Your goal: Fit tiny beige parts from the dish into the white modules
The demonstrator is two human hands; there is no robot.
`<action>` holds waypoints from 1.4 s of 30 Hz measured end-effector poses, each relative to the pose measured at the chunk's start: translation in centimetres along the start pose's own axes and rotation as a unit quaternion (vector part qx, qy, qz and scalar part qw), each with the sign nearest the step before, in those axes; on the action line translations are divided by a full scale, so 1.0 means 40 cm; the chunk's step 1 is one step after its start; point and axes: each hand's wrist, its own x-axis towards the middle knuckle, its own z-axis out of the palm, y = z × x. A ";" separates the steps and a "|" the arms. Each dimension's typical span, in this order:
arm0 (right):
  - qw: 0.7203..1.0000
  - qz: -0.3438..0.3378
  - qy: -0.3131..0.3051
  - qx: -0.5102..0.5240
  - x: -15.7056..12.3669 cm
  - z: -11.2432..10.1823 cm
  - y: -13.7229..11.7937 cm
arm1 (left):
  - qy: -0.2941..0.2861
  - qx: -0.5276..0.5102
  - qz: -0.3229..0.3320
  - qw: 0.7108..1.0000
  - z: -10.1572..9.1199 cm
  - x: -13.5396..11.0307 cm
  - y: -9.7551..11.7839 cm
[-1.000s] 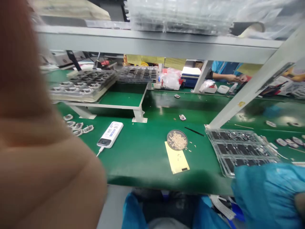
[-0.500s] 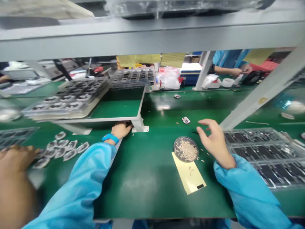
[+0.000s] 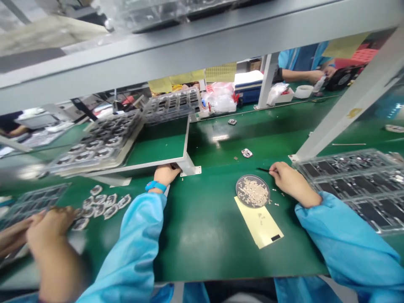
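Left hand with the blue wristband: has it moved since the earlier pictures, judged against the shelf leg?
No: the left hand stays beside the white shelf leg, as before.

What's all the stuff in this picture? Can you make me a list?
round mesh dish: one, grey with beige bits, on the green bench
yellow sheet: one, yellow, beside the dish
clear trays of dark parts: several, clear, bench right
small metal parts: many, silver, bench left
blue box: one, blue, far back
co-worker's hand: one, bare, lower left
tweezers: one pair, black, in the right hand
right hand: one, blue sleeve, above the dish
left hand: one, blue wristband, at the shelf leg
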 end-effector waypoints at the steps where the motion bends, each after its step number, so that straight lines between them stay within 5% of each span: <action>1: 1.000 -0.006 0.007 0.014 0.001 -0.003 -0.003 | 0.011 0.005 -0.009 1.000 -0.011 -0.028 -0.007; 9: 0.964 -0.060 0.157 0.206 0.008 -0.037 -0.046 | 0.103 -0.053 0.017 0.993 -0.061 -0.226 0.009; 13: 0.932 -0.028 0.125 0.338 -0.011 -0.042 -0.058 | 0.072 -0.183 0.037 0.980 -0.033 -0.294 0.103; 15: 0.942 -0.042 0.092 0.321 -0.024 -0.042 -0.054 | 0.007 -0.321 0.031 0.947 0.002 -0.321 0.182; 18: 0.962 -0.057 0.079 0.257 -0.048 -0.050 -0.045 | -0.132 -0.491 0.030 0.861 0.059 -0.344 0.315; 22: 0.939 -0.046 0.079 0.332 -0.091 -0.089 -0.053 | -0.222 -0.581 0.069 0.780 0.107 -0.352 0.432; 29: 0.917 -0.172 -0.164 0.319 -0.155 -0.136 -0.090 | -0.259 -0.608 0.050 0.749 0.135 -0.388 0.405; 33: 0.897 -0.126 -0.182 0.383 -0.192 -0.116 -0.076 | -0.341 -0.601 0.047 0.721 0.145 -0.428 0.417; 38: 0.821 -0.030 -0.175 0.543 -0.269 -0.088 -0.046 | -0.402 -0.604 0.055 0.686 0.153 -0.499 0.467; 42: 0.812 -0.022 -0.169 0.558 -0.297 -0.072 -0.034 | -0.378 -0.575 0.041 0.724 0.171 -0.526 0.503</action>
